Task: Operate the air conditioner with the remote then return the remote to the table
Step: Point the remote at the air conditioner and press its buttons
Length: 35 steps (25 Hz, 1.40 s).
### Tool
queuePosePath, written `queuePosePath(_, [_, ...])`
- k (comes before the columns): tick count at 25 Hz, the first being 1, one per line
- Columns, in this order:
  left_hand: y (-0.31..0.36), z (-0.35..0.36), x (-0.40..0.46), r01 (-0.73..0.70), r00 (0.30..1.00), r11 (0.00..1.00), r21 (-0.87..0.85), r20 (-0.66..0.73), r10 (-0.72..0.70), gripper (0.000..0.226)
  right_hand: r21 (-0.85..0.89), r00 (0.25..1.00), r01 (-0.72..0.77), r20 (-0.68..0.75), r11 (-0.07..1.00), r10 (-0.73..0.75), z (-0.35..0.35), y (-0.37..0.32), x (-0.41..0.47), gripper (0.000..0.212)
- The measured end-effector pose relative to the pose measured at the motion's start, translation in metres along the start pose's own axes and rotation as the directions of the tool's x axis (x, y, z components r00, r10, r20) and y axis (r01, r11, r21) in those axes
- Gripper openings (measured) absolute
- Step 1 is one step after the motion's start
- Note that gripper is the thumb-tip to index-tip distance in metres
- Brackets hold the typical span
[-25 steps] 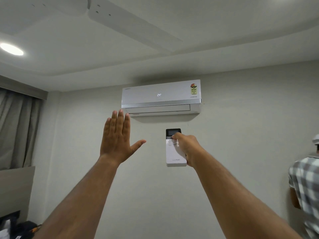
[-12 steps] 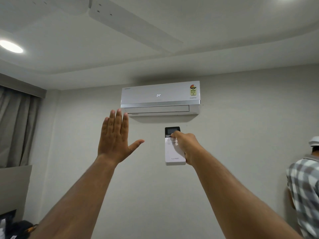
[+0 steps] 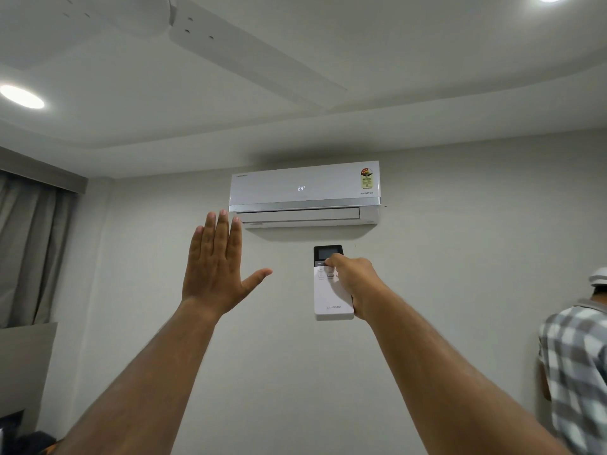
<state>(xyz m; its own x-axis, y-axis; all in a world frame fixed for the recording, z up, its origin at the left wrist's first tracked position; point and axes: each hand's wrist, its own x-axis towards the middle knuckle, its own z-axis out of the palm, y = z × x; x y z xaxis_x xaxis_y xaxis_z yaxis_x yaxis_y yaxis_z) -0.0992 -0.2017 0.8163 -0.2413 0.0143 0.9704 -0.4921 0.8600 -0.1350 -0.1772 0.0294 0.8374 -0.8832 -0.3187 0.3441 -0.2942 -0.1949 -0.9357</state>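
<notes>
A white wall-mounted air conditioner [image 3: 303,192] hangs high on the wall, its display reading 24 and its front flap nearly shut. My right hand [image 3: 356,284] holds a white remote [image 3: 330,297] with a dark screen upright just below the unit, the thumb resting on the upper buttons. My left hand [image 3: 215,267] is raised flat with fingers together and thumb out, its fingertips just below the unit's left end, holding nothing. The table is out of view.
A ceiling fan blade [image 3: 256,57] runs overhead. Round ceiling lights [image 3: 21,96] glow at the left and top right. Grey curtains [image 3: 29,251] hang at the left. A person in a checked shirt [image 3: 574,366] stands at the right edge.
Both hands and the remote have stayed nearly still; the view has drifted slightly to the right, bringing the person at the right edge further into the frame.
</notes>
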Motion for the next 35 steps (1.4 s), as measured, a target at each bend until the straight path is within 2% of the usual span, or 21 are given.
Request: queuePosePath(35, [0.007, 0.013, -0.005, 0.037, 0.999, 0.999, -0.014, 0.02, -0.037, 0.109, 0.004, 1.0, -0.002, -0.022, 1.0, 0.002, -0.011, 0.003, 0.007, 0.013])
